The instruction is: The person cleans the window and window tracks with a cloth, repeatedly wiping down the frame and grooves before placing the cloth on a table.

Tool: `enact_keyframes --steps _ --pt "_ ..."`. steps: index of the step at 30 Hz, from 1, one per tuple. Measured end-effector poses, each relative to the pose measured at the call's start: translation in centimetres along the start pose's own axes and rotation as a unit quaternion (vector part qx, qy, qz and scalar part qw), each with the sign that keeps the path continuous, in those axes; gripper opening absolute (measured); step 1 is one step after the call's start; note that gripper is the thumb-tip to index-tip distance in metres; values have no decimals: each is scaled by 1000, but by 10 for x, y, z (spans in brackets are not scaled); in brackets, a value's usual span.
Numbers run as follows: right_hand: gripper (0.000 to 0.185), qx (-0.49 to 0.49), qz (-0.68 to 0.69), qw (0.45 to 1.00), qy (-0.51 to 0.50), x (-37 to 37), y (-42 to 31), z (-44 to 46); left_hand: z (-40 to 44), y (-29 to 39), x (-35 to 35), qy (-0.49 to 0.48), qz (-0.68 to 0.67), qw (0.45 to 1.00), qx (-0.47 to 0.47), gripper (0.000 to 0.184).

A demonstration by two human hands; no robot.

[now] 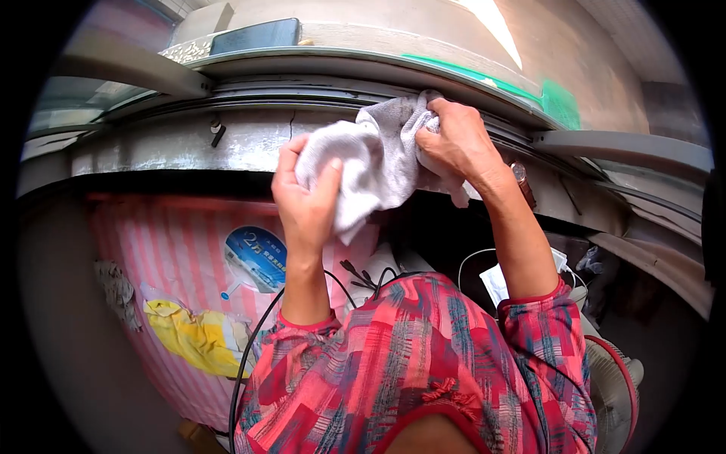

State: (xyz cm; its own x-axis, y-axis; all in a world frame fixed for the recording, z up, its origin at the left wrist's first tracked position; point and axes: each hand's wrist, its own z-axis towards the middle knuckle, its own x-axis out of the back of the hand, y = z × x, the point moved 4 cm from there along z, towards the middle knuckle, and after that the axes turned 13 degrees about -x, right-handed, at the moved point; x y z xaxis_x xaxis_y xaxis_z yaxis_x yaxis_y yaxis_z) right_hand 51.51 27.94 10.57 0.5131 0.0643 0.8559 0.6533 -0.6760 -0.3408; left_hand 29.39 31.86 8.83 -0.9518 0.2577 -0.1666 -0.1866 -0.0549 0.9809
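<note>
A greyish-white cloth (352, 163) is stretched between my two hands over the window sill (249, 144). My left hand (306, 185) grips its left part, thumb on top and fingers behind. With fingers bent around a bunched end, my right hand (457, 136) holds the cloth beside the window track (318, 89). Some dark smudges show on the upper part of the cloth, and its lower corner hangs down past the sill's edge. The fingertips of my right hand are partly hidden in the folds.
Window frame bars stand at left (136, 64) and right (628, 147). A dark phone-like slab (257, 36) lies on the outer ledge. Below the sill are a pink striped cover (181, 250), a yellow cloth (193, 337), black cables (249, 352) and a fan (612, 393).
</note>
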Motion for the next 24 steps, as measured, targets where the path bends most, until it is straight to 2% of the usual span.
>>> enact_keyframes --steps 2,4,7,8,10,12,13,14,17,18,20,22,24 --pt "45 3 13 1000 -19 -3 -12 0 23 4 14 68 91 991 -69 33" --pt "44 4 31 999 -36 -4 -26 1 44 7 20 94 91 985 -111 35" --pt "41 28 31 994 -99 -12 -48 9 67 24 8 68 155 970 -175 42" --pt "39 16 22 996 -86 -12 -52 6 70 31 1 56 202 959 -193 44" --pt "39 26 20 997 -72 -13 -52 4 75 35 -9 15 204 945 -254 44" --pt "39 35 45 996 -66 -17 -45 4 75 40 -12 6 334 854 -400 41" --pt "39 45 67 995 -63 -17 -43 3 69 49 -20 7 367 825 -430 36" --pt "38 43 66 996 -44 -17 -42 0 65 49 -22 2 356 834 -422 32" --pt "35 65 66 996 -13 -17 -41 -4 59 51 -26 -77 429 797 -418 34" --pt "33 62 52 997 -8 -17 -42 -5 61 42 -22 -145 502 768 -370 35" --pt "32 63 42 997 -5 -21 -42 -7 62 31 -20 -197 537 753 -326 34" --pt "28 75 45 996 30 -27 -40 -7 62 27 -23 -208 550 751 -301 29" --pt "28 77 51 995 41 -30 -40 -7 60 27 -29 -210 596 717 -294 24"
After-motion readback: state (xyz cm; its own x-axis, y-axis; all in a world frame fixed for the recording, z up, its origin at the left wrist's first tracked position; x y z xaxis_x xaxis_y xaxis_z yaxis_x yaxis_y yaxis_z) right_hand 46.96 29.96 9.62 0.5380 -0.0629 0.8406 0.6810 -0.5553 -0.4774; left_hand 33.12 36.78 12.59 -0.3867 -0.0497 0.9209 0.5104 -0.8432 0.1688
